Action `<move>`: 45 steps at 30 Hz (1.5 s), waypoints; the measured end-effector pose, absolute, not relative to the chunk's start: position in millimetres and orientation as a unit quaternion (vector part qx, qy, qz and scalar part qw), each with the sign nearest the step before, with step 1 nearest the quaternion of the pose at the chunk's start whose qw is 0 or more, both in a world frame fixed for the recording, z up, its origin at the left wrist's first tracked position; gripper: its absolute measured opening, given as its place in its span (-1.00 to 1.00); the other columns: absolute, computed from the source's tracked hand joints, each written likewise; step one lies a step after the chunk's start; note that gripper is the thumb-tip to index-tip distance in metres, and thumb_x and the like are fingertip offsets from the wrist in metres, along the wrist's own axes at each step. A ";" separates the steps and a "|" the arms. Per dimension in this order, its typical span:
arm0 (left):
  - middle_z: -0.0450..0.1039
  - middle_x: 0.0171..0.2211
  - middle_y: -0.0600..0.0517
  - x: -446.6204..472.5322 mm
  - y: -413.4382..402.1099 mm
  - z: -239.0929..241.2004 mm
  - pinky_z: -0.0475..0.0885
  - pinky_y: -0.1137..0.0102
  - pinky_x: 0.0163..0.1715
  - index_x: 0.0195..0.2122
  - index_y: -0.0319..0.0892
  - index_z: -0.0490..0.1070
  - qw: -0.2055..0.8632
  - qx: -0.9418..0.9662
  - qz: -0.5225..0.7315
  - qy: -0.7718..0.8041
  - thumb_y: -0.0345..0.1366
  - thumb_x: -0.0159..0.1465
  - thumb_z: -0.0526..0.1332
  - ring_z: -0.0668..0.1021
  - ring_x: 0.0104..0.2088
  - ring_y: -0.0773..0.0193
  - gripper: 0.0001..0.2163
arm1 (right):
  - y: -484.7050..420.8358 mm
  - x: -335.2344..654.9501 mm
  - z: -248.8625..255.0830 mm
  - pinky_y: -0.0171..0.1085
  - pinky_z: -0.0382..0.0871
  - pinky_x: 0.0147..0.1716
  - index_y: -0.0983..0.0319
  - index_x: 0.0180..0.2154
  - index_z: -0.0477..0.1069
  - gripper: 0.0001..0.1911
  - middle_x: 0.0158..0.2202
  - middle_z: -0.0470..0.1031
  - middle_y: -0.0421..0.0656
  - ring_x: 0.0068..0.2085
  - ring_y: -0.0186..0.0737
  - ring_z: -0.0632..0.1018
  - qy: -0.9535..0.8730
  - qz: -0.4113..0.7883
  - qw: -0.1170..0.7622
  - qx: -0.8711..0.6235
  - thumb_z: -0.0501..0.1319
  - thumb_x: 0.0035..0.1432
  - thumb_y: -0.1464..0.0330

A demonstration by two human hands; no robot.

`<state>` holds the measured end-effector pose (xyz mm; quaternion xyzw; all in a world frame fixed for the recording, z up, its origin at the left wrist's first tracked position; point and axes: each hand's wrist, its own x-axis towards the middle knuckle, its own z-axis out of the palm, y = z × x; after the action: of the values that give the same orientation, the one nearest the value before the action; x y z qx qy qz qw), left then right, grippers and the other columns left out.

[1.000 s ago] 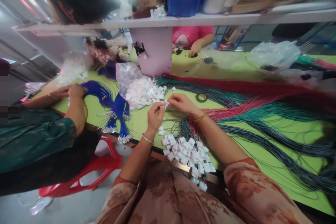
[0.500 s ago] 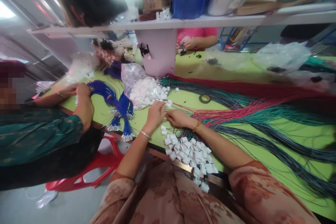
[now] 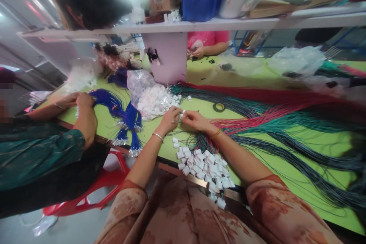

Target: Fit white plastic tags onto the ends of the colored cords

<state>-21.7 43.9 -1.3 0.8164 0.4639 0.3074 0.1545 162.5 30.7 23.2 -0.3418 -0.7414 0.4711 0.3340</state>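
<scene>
The tape roll (image 3: 219,110) lies flat on the yellow-green table (image 3: 200,103) and serves as the reference; left and right are the wearer's own. The workpiece, a small white connector (image 3: 182,113), is located left of the tape roll and slightly toward the wearer, between the fingertips of both hands. The left hand (image 3: 170,119), farther from the tape roll, has its fingers bent and closed on the connector. The right hand (image 3: 195,121), nearer the tape roll, meets it from the opposite side, thumb and forefinger closed in a pinch; from where I stand I cannot tell whether a thin wire is pinched there as well. The connector's long axis cannot be read, because the part is too small and mostly covered. The governing relation is the line between the hands: it runs crosswise in front of the wearer, left of the tape roll, with the connector at its meeting point. The red wires (image 3: 243,122) extend right of the tape roll, on its near side, their long axis crosswise and angling away to the far right; the right hand is nearer to them. Loose connectors (image 3: 156,101) are heaped left of the tape roll; a pile of white pieces (image 3: 206,164) sits on its wearer's side.
</scene>
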 end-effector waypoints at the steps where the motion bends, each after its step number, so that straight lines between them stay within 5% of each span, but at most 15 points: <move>1: 0.36 -0.21 -0.09 -19.4 45.7 -2.3 0.32 0.33 -0.13 -0.21 -0.17 0.46 0.172 0.824 0.297 0.450 -0.46 0.21 0.07 0.42 -0.17 0.17 -0.78 | 31.6 163.1 25.0 -0.38 0.15 -0.46 0.26 -0.44 0.29 -0.81 -0.53 0.28 -0.29 -0.49 -0.39 0.26 -0.718 0.494 0.347 -0.346 0.16 0.02 0.25; 11: 0.38 -0.27 -0.06 -19.0 41.7 6.5 0.32 0.26 -0.11 -0.23 -0.18 0.51 0.233 0.692 0.406 0.549 -0.45 0.12 0.21 0.42 -0.25 0.16 -0.80 | 35.1 165.2 39.3 -0.36 0.15 -0.54 0.24 -0.45 0.30 -0.68 -0.53 0.31 -0.27 -0.55 -0.42 0.26 -0.579 0.560 0.465 -0.366 0.28 -0.05 0.14; 18: 0.38 -0.48 0.10 -25.3 23.6 19.2 0.30 0.50 -0.45 -0.22 -0.20 0.47 0.588 0.418 0.534 0.441 -0.33 0.01 0.39 0.39 -0.50 0.44 -0.71 | 35.3 157.2 36.9 -0.35 0.20 -0.46 0.26 -0.43 0.37 -0.71 -0.50 0.36 -0.23 -0.48 -0.38 0.30 -0.632 0.504 0.466 -0.360 0.26 0.00 0.15; 22: 0.38 -0.52 0.09 -21.5 15.9 20.9 0.30 0.56 -0.51 -0.25 -0.24 0.48 0.670 0.332 0.538 0.390 -0.26 0.00 0.43 0.41 -0.53 0.47 -0.70 | 31.7 154.0 36.3 -0.35 0.18 -0.45 0.26 -0.48 0.33 -0.74 -0.53 0.34 -0.24 -0.48 -0.38 0.29 -0.669 0.458 0.444 -0.381 0.21 0.01 0.19; 34: 0.36 -0.50 0.10 -16.4 6.6 24.8 0.15 0.62 -0.64 -0.34 -0.25 0.45 0.713 0.302 0.538 0.332 -0.31 -0.02 0.44 0.31 -0.59 0.54 -0.74 | 27.5 153.7 33.3 -0.37 0.07 -0.50 0.26 -0.56 0.28 -0.83 -0.61 0.20 -0.29 -0.52 -0.40 0.20 -0.730 0.396 0.369 -0.417 0.09 -0.04 0.30; 45: 0.36 -0.57 0.12 -6.3 1.4 21.2 0.18 0.57 -0.61 -0.40 -0.26 0.46 0.591 0.368 0.575 0.429 -0.20 -0.06 0.46 0.33 -0.60 0.50 -0.70 | 24.6 146.0 28.9 -0.37 0.02 -0.53 0.26 -0.59 0.25 -0.75 -0.62 0.18 -0.30 -0.53 -0.41 0.18 -0.716 0.416 0.349 -0.439 0.08 -0.01 0.24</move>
<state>-6.3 1.4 21.2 0.3684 0.4292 0.5754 0.5907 146.0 24.6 28.9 -0.4388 -0.7160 0.4158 0.3491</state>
